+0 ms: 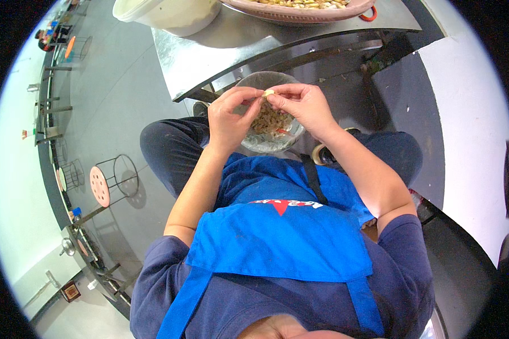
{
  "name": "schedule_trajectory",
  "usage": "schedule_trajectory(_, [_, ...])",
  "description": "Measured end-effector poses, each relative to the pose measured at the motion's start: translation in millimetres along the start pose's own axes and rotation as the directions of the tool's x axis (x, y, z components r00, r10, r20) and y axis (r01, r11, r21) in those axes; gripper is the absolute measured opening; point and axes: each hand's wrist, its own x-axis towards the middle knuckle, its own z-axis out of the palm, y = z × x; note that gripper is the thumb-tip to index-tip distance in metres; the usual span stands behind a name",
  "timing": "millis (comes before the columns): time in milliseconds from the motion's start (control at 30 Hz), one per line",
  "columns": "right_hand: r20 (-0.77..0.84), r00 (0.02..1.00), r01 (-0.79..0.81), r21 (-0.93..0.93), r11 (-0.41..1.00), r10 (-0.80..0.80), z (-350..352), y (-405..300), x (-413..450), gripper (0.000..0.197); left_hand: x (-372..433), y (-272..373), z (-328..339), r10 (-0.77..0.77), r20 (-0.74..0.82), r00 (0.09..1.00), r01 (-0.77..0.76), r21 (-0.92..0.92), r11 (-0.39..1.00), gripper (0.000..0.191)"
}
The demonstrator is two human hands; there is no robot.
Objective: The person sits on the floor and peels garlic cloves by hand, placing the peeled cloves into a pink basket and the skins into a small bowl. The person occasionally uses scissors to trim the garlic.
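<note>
Between the fingertips of both hands is a small pale-yellow piece [269,92], which looks like a garlic clove. My left hand [231,113] pinches it from the left with thumb and forefinger. From the other side, the thumb and forefinger of my right hand [309,104] grip it too. Below the hands, between my knees, stands a round bin [263,146] lined with clear plastic. Brown, papery scraps [266,122] fill its middle, with a small red bit among them. The hands hide part of the bin.
A metal table [199,63] stands ahead, its near edge just beyond the bin. On it are a white plastic tub [174,17] and a pinkish-brown basin [297,13] of pale-yellow pieces [309,3]. A pink stool [99,186] lies on its side at left. A white wall [466,106] rises at right.
</note>
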Motion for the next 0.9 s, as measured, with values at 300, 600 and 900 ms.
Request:
schedule_trajectory(300, [0.096, 0.994, -0.052, -0.048, 0.998, 0.056, -2.5, -11.2, -0.9, 0.029, 11.8, 11.8, -23.2, 0.241, 0.174, 0.955, -0.267, 0.148, 0.952, 0.011])
schedule_trajectory(600, [0.183, 0.977, -0.123, 0.055, 0.991, 0.111, -3.7, -15.8, -2.6, 0.026, 14.4, 21.0, -23.7, 0.270, 0.200, 0.942, -0.296, 0.111, 0.949, 0.012])
schedule_trajectory(900, [0.212, 0.974, -0.086, 0.031, 0.996, 0.078, -5.5, -22.9, -5.4, 0.024, 1.3, -2.5, -13.9, -0.146, -0.005, 0.989, 0.139, -0.256, 0.957, 0.007])
